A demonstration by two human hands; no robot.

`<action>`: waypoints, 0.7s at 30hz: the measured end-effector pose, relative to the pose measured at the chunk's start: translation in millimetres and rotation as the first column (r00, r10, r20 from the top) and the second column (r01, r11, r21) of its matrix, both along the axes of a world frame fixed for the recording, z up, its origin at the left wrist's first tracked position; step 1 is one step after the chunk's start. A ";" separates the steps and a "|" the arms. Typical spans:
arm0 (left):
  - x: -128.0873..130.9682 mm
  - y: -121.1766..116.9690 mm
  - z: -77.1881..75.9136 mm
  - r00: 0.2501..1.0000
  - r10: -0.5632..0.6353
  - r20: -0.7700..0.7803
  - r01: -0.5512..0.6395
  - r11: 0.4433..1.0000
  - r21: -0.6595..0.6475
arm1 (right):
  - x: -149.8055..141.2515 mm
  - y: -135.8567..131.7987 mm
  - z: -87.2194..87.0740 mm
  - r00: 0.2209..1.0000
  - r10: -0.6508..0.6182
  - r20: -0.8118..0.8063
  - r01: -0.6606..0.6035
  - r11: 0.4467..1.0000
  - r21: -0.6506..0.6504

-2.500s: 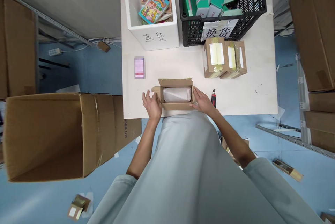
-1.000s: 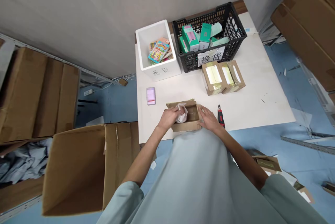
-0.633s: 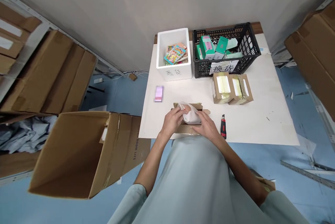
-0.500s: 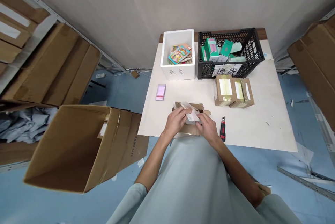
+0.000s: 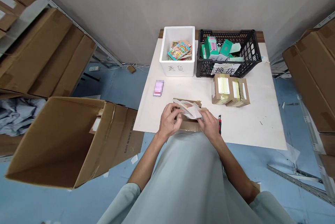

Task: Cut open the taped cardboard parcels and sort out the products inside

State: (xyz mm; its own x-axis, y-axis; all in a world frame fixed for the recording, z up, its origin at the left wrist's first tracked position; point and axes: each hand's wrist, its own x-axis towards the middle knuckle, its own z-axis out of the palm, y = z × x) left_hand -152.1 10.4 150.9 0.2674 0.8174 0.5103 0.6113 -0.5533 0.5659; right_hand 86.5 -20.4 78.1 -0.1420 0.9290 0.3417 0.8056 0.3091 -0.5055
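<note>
Between my hands is a white, thin plastic-like wrapper (image 5: 192,110), spread out above an opened small cardboard box (image 5: 188,126) at the table's front edge. My left hand (image 5: 169,118) pinches the wrapper's left side. My right hand (image 5: 208,123) grips its right corner, thumb and fingers together. What lies inside the wrapper is hard to make out; something pinkish shows at its top. Just right of my right hand lies a red and black box cutter (image 5: 220,124), partly hidden by that hand.
At the back stand a white foam bin (image 5: 177,68) of booklets and a black crate (image 5: 228,61) of green boxes. Two taped cartons (image 5: 230,90) sit before the crate. A pixelated pink item (image 5: 158,88) lies left. A large open carton (image 5: 60,143) stands on the floor.
The bunched white wrapper is now stretched wider between my hands. My left hand has shifted left and down. The view has tilted slightly.
</note>
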 end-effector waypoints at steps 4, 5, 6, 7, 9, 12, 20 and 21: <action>2.0 11.8 21.4 0.993 0.014 -0.119 -0.024 0.997 -0.079 | 6.7 0.9 7.5 1.000 -0.001 -0.023 -0.002 0.990 -0.138; 1.8 15.9 25.9 0.985 -0.014 -0.170 -0.001 0.996 -0.089 | 8.0 1.3 9.2 0.999 0.003 -0.032 -0.008 0.987 -0.160; 1.4 20.1 29.5 0.973 -0.055 -0.223 0.033 0.994 -0.101 | 9.1 1.8 10.5 0.999 0.008 -0.041 -0.015 0.985 -0.174; 0.7 24.3 32.3 0.956 -0.098 -0.277 0.068 0.991 -0.119 | 10.0 2.4 11.6 0.999 0.015 -0.048 -0.024 0.983 -0.182; -0.5 32.2 35.0 0.909 -0.166 -0.381 0.115 0.981 -0.154 | 11.3 3.5 13.0 0.998 0.024 -0.062 -0.035 0.983 -0.181; -1.0 41.9 34.0 0.854 -0.198 -0.481 0.125 0.976 -0.179 | 11.7 4.8 13.2 0.997 0.024 -0.078 -0.037 0.985 -0.167; -6.0 49.9 34.7 0.836 -0.226 -0.500 0.151 0.971 -0.188 | 5.9 14.6 -10.3 0.976 -0.039 -0.216 -0.008 0.977 -0.212; -7.9 49.7 36.2 0.839 -0.226 -0.494 0.150 0.970 -0.189 | 5.9 16.9 -15.4 0.969 -0.034 -0.243 -0.022 0.975 -0.222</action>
State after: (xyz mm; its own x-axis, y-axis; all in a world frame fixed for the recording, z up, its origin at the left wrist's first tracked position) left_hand -160.1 60.1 187.0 0.6139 0.7757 0.1464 0.7255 -0.6275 0.2828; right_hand 92.5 -3.5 62.7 -0.0742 0.9858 0.1508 0.6509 0.1624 -0.7416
